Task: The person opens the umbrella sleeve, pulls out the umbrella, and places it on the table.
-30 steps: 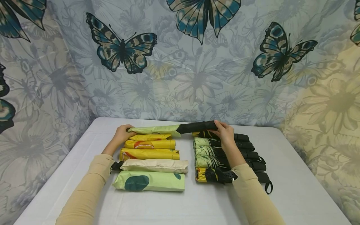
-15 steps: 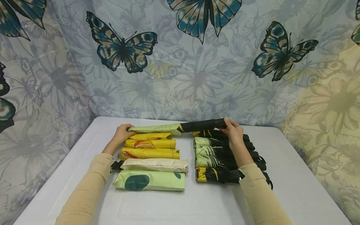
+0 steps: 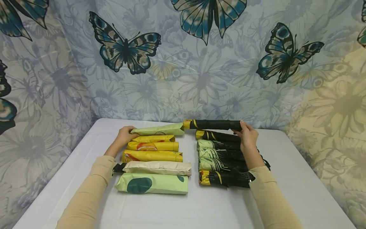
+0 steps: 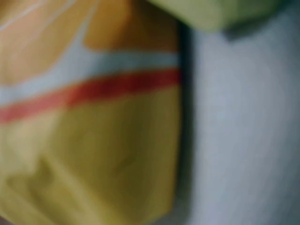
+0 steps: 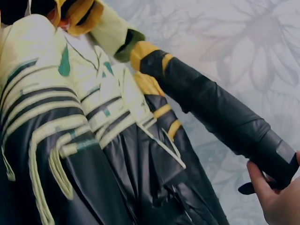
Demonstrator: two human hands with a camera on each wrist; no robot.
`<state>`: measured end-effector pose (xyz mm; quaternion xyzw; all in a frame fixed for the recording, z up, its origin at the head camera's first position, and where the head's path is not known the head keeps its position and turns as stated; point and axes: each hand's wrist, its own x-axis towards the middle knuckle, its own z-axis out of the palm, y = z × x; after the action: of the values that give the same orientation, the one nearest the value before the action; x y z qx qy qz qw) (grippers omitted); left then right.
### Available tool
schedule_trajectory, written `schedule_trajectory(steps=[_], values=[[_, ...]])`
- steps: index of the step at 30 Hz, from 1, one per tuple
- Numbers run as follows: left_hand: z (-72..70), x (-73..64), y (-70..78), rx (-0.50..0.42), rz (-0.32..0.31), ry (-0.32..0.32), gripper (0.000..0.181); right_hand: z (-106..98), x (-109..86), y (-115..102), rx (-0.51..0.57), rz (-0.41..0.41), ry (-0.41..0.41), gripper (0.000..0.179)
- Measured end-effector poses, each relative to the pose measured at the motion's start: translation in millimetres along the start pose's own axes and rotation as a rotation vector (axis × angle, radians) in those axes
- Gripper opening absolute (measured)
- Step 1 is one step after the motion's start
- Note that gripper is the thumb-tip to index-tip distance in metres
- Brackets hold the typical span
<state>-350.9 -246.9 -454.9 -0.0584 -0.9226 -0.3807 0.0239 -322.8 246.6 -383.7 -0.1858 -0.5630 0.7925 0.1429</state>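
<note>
At the back of the table, my left hand (image 3: pixel 125 135) pinches the far-left end of a light green umbrella sleeve (image 3: pixel 158 129). My right hand (image 3: pixel 249 135) grips the handle end of a folded black umbrella (image 3: pixel 211 124), raised above the row of umbrellas. Its yellow canopy edge sits right at the sleeve's mouth, so nearly its whole length shows. In the right wrist view, thumb and fingers hold the black handle (image 5: pixel 276 159), a small black strap end beside them. The left wrist view, blurred, shows a yellow sleeve (image 4: pixel 93 154) close up; that hand is out of it.
Three yellow sleeves (image 3: pixel 152 146), a cream one (image 3: pixel 157 168) and a light green one with a dark spot (image 3: pixel 168 185) lie stacked front to back at left. Several folded umbrellas (image 3: pixel 207 163) lie side by side at right. A patterned cloth (image 3: pixel 200 82) hangs behind the table.
My right hand has moved right, drawing the umbrella out of the green sleeve until its yellow edge shows at the mouth. The left hand has stayed in place.
</note>
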Motion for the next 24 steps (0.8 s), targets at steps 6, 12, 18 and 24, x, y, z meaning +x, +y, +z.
schedule_trajectory(steps=[6,12,18,24], values=[[-0.3,-0.4,-0.1,-0.003,0.0,0.0,0.03,-11.1,6.5,-0.7,0.047,-0.018,0.06,0.053],[0.0,-0.6,0.8,0.004,-0.011,0.003,0.03,-25.3,11.7,4.2,0.065,-0.081,0.094,0.048],[-0.1,-0.4,-0.6,-0.007,-0.01,-0.002,0.03,-35.0,19.4,2.0,0.062,-0.051,0.089,0.045],[0.0,0.1,-0.8,-0.021,-0.006,-0.004,0.03,-41.8,21.3,-2.1,0.039,-0.035,0.032,0.052]])
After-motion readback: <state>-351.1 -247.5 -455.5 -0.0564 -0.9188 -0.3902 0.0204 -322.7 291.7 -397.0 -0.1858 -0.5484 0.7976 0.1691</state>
